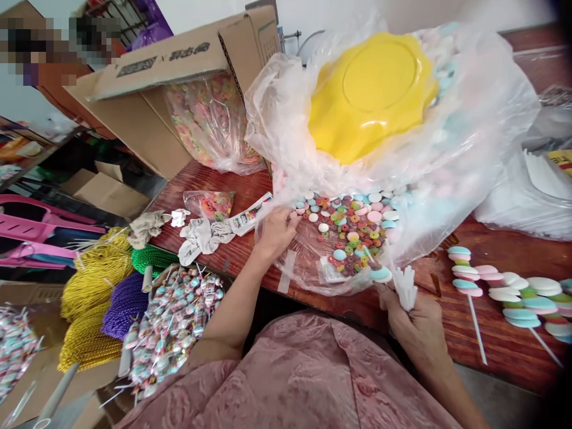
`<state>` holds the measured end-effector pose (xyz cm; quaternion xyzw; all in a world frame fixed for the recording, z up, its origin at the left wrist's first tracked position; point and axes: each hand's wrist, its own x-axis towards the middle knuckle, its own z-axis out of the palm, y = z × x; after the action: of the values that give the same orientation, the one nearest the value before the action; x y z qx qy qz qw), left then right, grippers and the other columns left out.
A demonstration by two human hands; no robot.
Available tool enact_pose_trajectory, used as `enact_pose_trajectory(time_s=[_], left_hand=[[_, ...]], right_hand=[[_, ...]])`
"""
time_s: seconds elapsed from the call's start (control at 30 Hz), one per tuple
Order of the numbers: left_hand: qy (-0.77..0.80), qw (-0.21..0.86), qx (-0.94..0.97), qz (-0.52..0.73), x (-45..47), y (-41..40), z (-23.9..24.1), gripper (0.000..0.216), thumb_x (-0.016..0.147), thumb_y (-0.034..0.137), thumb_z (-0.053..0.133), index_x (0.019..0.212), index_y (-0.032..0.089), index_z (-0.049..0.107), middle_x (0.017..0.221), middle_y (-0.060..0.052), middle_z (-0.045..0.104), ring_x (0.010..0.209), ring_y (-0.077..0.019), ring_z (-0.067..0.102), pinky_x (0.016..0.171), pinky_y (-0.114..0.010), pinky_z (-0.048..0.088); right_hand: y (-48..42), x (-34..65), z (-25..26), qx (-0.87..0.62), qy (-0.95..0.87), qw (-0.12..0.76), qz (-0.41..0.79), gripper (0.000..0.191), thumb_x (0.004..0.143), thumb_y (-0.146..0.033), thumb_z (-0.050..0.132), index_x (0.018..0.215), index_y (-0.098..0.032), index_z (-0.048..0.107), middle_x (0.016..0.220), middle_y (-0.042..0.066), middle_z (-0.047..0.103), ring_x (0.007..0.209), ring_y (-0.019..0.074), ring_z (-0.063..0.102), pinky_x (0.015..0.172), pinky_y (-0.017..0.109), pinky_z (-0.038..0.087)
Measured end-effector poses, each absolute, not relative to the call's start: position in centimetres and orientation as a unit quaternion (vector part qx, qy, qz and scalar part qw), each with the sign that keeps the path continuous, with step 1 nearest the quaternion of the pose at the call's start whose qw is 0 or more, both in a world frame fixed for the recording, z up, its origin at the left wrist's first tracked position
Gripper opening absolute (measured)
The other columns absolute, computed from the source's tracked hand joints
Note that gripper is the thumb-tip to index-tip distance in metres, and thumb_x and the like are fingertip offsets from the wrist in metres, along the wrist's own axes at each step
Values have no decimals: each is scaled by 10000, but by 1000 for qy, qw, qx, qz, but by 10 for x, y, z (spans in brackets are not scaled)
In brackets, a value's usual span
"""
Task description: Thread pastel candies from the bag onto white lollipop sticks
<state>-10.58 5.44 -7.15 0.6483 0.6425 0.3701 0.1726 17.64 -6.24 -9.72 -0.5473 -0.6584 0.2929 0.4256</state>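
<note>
While picking among the loose candies (353,229) just right of the left hand (274,232), fingers curled into the bag (469,149), and gripping white sticks (406,287) in the closed right hand (417,328): mid-threading, needing next a candy pressed squarely onto a stick.

Blurred patch (53,44) top left, candy skewers (513,292) cut off right.

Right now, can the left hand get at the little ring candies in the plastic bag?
Probably yes. The left hand is already at the open edge of the plastic bag, right beside the ring candies. Nothing lies between them. The yellow bowl sits farther back, out of the way.
</note>
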Motion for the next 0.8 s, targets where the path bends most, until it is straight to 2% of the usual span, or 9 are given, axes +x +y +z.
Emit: enact_pose_trajectory(time_s=[0.07,0.17,0.33,0.43,0.5,0.57,0.67,0.8], left_hand=[[673,82,684,269,-115,66,-75,144,910,237,622,952,166,740,1057,-114,731,1010,-249,660,931,-402,522],[688,27,697,199,-113,71,-79,156,932,207,584,950,167,734,1078,-122,714,997,-247,661,896,-378,519],[614,-20,722,318,-99,60,-79,138,921,221,588,864,189,710,928,-70,712,901,-191,655,826,-305,510],[574,6,727,376,-98,57,-79,149,911,213,580,805,193,683,830,-35,711,803,-161,652,781,-283,506],[588,40,703,400,-104,58,-80,124,906,234,597,836,192,690,820,-24,717,770,-153,653,767,-280,510],[610,44,666,427,-117,62,-81,113,902,239,603,893,183,700,860,-35,729,799,-163,663,787,-294,519],[617,-9,644,453,-138,68,-80,122,896,216,589,914,164,698,923,-68,737,891,-195,671,847,-331,523],[597,-57,689,407,-143,72,-82,136,911,195,554,888,168,685,906,-76,726,906,-205,663,866,-345,520]], right_hand=[[-63,179,-100,-544,-661,425,295,328,914,-282,599,605,-216,509,561,-31,472,500,125,450,489,255,383],[-66,178,-99,-519,-681,432,282,293,890,-223,593,606,-216,522,544,-37,492,465,119,453,468,252,366],[-71,186,-101,-520,-675,439,284,274,871,-205,599,603,-214,541,530,-40,482,443,117,428,453,259,349],[-73,194,-105,-543,-651,435,304,238,885,-229,609,649,-212,582,560,-29,480,477,128,425,459,267,355],[-74,196,-107,-546,-652,434,298,233,884,-222,608,653,-211,590,555,-29,473,479,129,423,464,269,350],[-75,196,-107,-540,-660,438,285,266,880,-205,598,618,-212,557,537,-34,462,463,121,417,466,268,345],[-75,192,-105,-523,-672,442,281,308,877,-186,581,580,-216,508,525,-38,475,442,112,423,454,260,347],[-73,185,-102,-518,-679,446,269,281,869,-175,579,595,-221,537,512,-41,481,426,115,437,433,254,350]])
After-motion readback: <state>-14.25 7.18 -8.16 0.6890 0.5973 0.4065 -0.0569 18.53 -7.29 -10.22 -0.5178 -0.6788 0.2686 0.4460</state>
